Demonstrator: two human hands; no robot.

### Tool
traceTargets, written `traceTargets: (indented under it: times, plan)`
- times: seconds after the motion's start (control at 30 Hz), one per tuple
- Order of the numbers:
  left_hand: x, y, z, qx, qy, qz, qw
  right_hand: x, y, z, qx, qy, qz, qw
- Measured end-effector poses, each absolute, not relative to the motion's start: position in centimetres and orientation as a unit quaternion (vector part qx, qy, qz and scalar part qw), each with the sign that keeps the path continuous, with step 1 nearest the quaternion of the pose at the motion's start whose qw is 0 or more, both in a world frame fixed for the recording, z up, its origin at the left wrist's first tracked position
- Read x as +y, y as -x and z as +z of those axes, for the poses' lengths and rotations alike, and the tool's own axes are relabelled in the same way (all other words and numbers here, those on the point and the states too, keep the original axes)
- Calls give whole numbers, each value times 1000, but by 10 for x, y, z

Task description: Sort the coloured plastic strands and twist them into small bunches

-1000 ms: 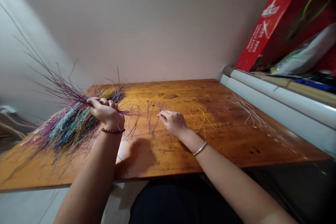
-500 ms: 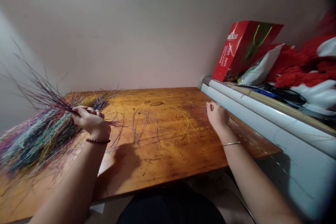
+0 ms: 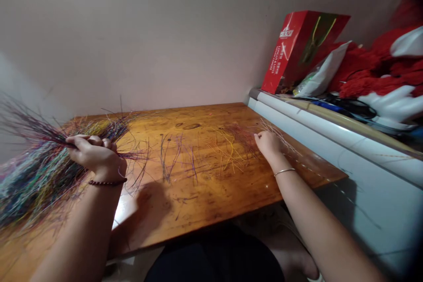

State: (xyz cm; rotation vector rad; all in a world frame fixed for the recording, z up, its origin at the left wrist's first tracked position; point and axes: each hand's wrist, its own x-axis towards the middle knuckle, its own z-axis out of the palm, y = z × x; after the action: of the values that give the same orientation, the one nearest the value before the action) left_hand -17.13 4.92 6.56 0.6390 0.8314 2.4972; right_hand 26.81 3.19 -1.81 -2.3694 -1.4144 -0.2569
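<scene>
My left hand [image 3: 95,156] clenched the mixed strand bundle [image 3: 36,176]; my right hand [image 3: 267,143] pinched (loosely, I judged) pale strands [image 3: 280,136] on the surface [image 3: 211,194], sorting colours; next needed laying them straight.

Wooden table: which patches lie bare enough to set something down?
Barest is the near edge of the wooden table, between the forearms. Thin strand groups cover the middle: purple strands, yellow strands. Crowded around the left hand gripping the multicoloured bundle, and by the right hand.

Beside the table

A red box [image 3: 299,48] leans against the wall on a white ledge [image 3: 330,134] to the right of the wooden table [image 3: 211,194]. Next to it lie a white bag [image 3: 322,75], red cloth [image 3: 370,72] and dark cables [image 3: 346,108].
</scene>
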Motion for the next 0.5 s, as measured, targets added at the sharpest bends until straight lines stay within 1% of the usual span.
traceTargets:
  times: [0.17, 0.27, 0.4, 0.5]
  plan:
    - [47, 172, 64, 280, -235, 904, 223, 25, -265, -14, -482, 850, -74, 196]
    - [45, 175, 64, 257, -273, 873, 311, 22, -262, -9, -462, 856, -79, 220]
    - [43, 184, 67, 224, -270, 839, 416, 17, -231, 9, -477, 820, -120, 292]
    - [43, 191, 68, 196, -249, 828, 463, 10, -182, 28, -560, 728, -108, 381]
